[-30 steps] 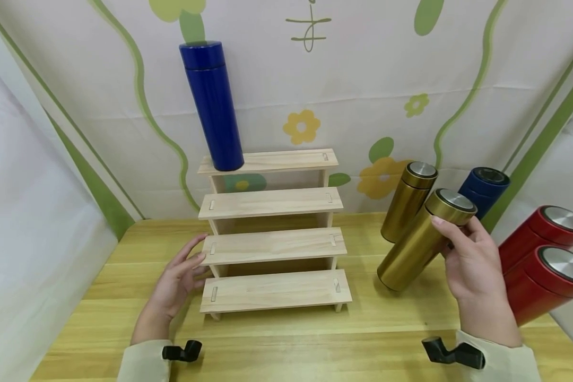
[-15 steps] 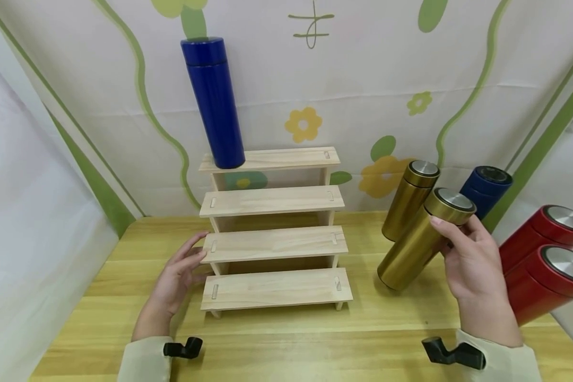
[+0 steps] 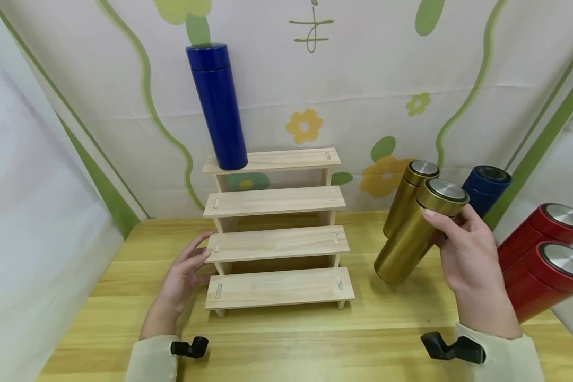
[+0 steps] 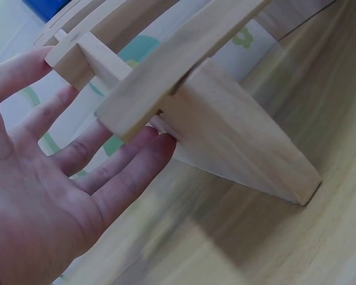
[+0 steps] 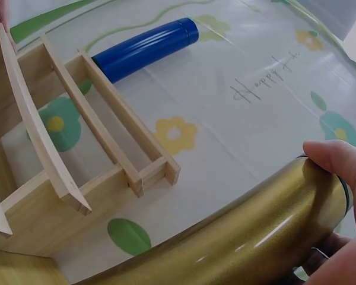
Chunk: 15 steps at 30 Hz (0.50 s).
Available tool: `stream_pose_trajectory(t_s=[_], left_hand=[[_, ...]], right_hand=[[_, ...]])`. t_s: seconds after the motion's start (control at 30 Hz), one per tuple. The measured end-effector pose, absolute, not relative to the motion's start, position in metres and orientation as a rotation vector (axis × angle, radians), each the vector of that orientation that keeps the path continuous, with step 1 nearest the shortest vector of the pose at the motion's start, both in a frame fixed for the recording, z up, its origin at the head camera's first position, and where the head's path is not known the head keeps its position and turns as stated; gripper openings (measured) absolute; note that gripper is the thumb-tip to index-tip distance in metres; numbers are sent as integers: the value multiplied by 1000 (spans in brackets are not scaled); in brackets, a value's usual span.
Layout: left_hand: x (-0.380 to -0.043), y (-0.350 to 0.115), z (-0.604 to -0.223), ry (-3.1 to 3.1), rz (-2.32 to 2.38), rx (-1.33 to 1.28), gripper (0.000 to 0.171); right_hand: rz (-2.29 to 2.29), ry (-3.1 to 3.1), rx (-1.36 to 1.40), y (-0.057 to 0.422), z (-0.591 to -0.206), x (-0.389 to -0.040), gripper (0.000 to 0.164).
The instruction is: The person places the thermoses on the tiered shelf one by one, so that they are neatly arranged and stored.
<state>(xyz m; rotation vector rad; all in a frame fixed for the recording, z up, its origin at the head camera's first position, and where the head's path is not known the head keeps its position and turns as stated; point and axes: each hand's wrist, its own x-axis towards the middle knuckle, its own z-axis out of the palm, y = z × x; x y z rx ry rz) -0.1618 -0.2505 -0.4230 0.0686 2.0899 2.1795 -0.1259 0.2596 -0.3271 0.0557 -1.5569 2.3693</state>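
My right hand point(image 3: 472, 254) grips a gold thermos flask point(image 3: 413, 236) just below its silver-topped lid, thumb in front and fingers behind. In the head view the flask leans, and its base appears just off the table. My left hand point(image 3: 181, 276) touches the left side of a stepped wooden shelf point(image 3: 279, 243); in the left wrist view its fingers point(image 4: 136, 172) are nearly straight and spread against the board ends and side panel. A blue flask point(image 3: 219, 109) stands upright on the left end of the top step, also seen in the right wrist view.
Right of the shelf stand a second gold flask point(image 3: 406, 199), partly behind the held one, and a blue flask point(image 3: 486, 188). Two red flasks point(image 3: 549, 281) stand right of my right hand. A patterned cloth point(image 3: 353, 79) hangs behind the wooden table point(image 3: 286, 350).
The gold flask in my right hand has risen slightly and shifted a little left. The left hand stays against the shelf; the head view has moved slightly.
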Motion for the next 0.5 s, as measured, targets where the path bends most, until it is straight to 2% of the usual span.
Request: stream_pose_trajectory(t_s=[0.23, 0.5], left_hand=[[-162, -251, -424, 2088, 2182, 62, 58], [-162, -250, -425, 2082, 2192, 72, 53]], right_hand=[[2279, -1694, 106, 245, -301, -137, 53], [2246, -1747, 145, 231, -269, -148, 57]])
